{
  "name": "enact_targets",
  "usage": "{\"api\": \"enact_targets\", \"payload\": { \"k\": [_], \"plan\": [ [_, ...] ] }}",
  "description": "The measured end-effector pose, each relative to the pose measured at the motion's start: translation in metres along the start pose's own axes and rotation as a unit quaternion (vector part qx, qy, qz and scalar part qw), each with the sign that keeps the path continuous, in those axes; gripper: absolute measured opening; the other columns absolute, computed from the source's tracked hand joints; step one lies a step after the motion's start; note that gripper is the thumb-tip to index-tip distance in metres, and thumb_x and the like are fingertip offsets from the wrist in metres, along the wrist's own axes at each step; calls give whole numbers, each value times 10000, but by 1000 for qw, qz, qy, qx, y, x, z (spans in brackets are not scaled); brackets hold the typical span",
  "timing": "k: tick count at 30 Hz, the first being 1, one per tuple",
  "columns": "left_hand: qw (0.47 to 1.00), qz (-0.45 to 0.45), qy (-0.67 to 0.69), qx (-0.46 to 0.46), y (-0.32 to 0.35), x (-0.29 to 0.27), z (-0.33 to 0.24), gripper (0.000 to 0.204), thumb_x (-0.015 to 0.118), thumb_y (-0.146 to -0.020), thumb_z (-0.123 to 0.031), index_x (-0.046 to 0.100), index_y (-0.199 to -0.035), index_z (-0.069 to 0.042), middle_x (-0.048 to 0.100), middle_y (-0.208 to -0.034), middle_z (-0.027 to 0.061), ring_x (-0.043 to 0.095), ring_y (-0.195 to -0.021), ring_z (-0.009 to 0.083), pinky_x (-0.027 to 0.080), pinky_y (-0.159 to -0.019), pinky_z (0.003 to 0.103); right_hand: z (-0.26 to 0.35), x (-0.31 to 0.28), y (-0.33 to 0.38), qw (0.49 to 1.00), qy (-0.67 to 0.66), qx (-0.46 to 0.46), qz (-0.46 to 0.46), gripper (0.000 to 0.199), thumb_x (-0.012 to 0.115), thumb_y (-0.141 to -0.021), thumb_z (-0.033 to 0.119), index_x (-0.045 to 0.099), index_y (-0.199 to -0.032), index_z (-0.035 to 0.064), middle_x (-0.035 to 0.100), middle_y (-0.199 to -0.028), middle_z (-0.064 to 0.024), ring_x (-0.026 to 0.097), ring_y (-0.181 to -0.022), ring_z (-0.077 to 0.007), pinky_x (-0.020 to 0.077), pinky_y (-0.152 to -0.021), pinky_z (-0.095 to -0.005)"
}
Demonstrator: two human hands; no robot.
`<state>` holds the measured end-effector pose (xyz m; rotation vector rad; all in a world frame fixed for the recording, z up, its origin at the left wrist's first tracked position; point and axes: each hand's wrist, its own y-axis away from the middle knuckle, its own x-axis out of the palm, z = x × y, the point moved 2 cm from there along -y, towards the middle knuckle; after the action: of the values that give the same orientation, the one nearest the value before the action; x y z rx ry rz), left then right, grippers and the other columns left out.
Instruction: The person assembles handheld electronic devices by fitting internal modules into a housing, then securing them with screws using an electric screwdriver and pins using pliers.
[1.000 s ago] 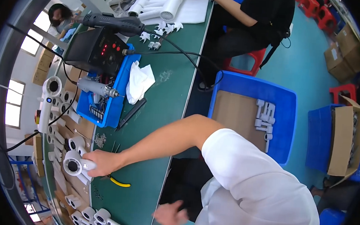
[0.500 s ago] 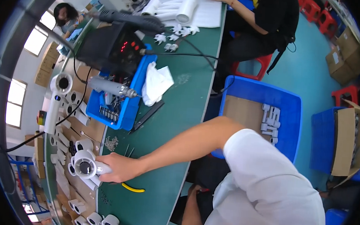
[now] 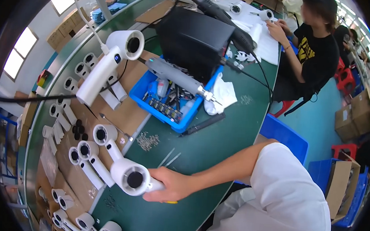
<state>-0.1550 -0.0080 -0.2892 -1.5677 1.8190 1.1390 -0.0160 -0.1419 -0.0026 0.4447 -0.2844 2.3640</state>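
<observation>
My right hand (image 3: 170, 185) is closed round the narrow handle end of a white hair-dryer-like body (image 3: 132, 178). Its round barrel has a dark centre and points left, over the near edge of the brown board. Behind it lies a similar white body (image 3: 105, 134), its handle partly covered by the held one. Two more white bodies (image 3: 87, 149) rest side by side to the left. Under my right hand a bit of yellow handle (image 3: 171, 202) shows; the rest is hidden. Two thin metal rods (image 3: 173, 159) lie just beyond my fingers. My left hand is out of view.
A blue bin (image 3: 180, 126) of bits and small parts stands ahead, with a grey electric screwdriver (image 3: 176, 77) across it, beside a black box (image 3: 194, 40). A loose screw pile (image 3: 148, 141) sits nearby. A co-worker (image 3: 316, 51) sits at far right; a blue crate (image 3: 285, 136) is on the right.
The view has turned and come closer to the table. The held white body stays in my right hand, now farther right in view. My left forearm, earlier near my lap, has gone out of view.
</observation>
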Motion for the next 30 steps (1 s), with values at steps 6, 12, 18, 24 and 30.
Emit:
{"api": "enact_targets", "payload": {
  "k": [6, 12, 18, 24, 30],
  "plan": [
    [997, -24, -41, 54, 30, 2, -20, 221, 562, -868, -121, 629, -1046, -9, 652, -1016, 228, 614, -976, 405, 483, -833, 456, -11, -3, -11, 995, 33, -96, -24, 390, 636, -866, 154, 490, -1203, 25, 589, -733, -37, 584, -558, -93, 496, -497, -256],
    [989, -27, -112, 98, 49, -13, -33, 223, 560, -867, -118, 625, -1051, -12, 650, -1034, 230, 612, -995, 405, 481, -839, 456, -15, -8, -21, 988, -36, -142, -43, 311, 625, -835, 118, 498, -1085, -18, 591, -695, -77, 603, -525, -119, 516, -442, -263],
    [989, 120, 24, 89, 116, -65, -139, 283, 585, -874, -77, 623, -1151, -39, 695, -862, 154, 685, -801, 285, 528, -734, 355, -15, -18, -21, 985, -17, -161, -58, 311, 621, -824, 116, 489, -1057, -42, 583, -655, -80, 583, -468, -130, 487, -408, -269],
    [952, 228, 134, 155, 130, -147, -236, 187, 653, -849, -100, 698, -1027, -61, 688, -734, 108, 671, -609, 181, 521, -583, 269, -13, -12, -25, 989, -20, -142, -45, 337, 640, -807, 144, 494, -1047, -44, 581, -636, -87, 565, -461, -131, 480, -414, -272],
    [841, -239, 66, 481, 51, -221, -224, 166, 513, -823, -99, 582, -687, -33, 585, -593, 82, 550, -508, 242, 432, -515, 305, -13, -17, -23, 989, -11, -140, -49, 277, 619, -860, 205, 517, -1010, -4, 578, -664, -65, 553, -475, -116, 453, -418, -263]
  ]
}}
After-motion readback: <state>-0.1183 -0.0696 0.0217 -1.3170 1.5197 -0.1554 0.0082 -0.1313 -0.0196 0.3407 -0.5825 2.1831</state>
